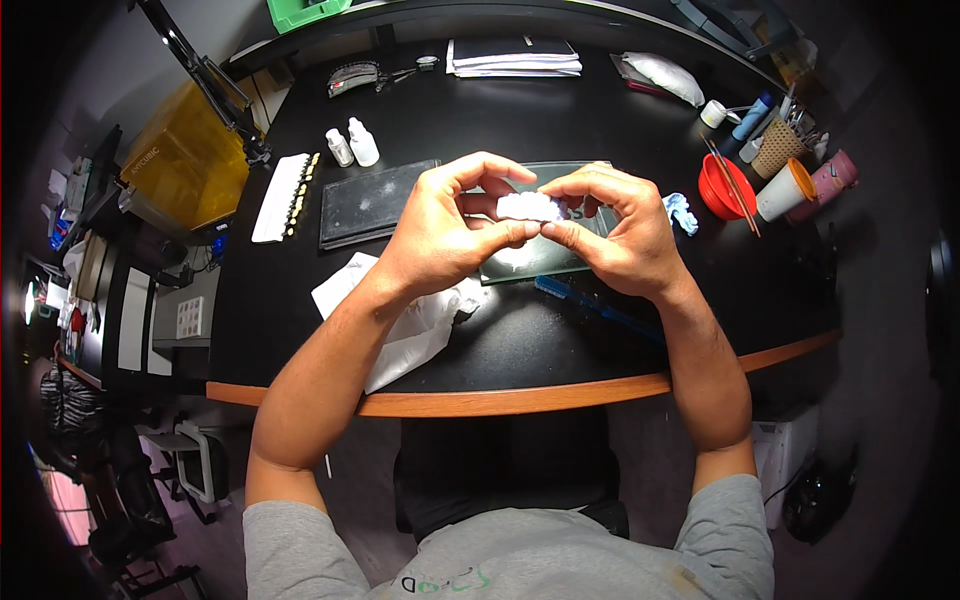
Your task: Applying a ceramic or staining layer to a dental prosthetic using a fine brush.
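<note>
Both my hands are raised over the middle of the black desk, with a small white, lumpy dental model (530, 207) between them. My left hand (450, 225) pinches its left end between thumb and fingers. At the other end, bluish in tint, my right hand (615, 225) grips it with curled fingers and thumb. The two thumb tips almost meet along its lower edge. Beneath my hands lies a glass plate (505, 265), and a blue-handled brush (575, 292) rests below it. A crumpled white tissue (415, 335) is spread under my left wrist.
Left of my hands lie a dark flat case (350, 205), two white bottles (362, 142) and a tooth shade guide (285, 198). To the right are a red bowl (722, 190) with sticks across it, a cup (785, 190) and a blue-white crumpled piece (681, 214). Papers (512, 60) lie at the back.
</note>
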The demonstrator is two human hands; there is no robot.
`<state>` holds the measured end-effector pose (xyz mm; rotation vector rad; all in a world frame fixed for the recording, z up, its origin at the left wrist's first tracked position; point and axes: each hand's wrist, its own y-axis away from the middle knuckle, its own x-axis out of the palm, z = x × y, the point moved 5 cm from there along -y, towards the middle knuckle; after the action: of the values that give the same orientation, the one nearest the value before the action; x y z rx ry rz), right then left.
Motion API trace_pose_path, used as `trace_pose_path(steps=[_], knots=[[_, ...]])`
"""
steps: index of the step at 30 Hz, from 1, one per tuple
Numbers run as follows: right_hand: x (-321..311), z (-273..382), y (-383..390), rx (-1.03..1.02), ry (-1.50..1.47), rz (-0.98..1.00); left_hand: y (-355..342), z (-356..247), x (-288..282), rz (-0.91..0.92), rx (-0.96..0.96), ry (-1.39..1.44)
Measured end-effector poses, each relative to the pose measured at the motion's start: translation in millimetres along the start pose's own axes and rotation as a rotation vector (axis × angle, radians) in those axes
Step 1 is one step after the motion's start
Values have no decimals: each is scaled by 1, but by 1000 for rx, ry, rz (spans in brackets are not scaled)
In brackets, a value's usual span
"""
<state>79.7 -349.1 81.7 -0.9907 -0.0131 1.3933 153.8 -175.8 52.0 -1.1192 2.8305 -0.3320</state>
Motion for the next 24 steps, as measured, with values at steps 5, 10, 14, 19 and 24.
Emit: trace_pose_path(steps=[5,10,14,19,24], knots=[[1,1,0,1,-1,-5,0,-1,-1,13,11,-17],[-1,-1,0,2,4,4,0,0,0,-2,-2,15],[1,2,-1,5,-8,-3,0,0,-2,13,-19,-40],[0,0,0,10,9,12,0,0,2,9,10,-9],[1,1,-1,-2,-6,5,0,-1,-1,7,0,-29]])
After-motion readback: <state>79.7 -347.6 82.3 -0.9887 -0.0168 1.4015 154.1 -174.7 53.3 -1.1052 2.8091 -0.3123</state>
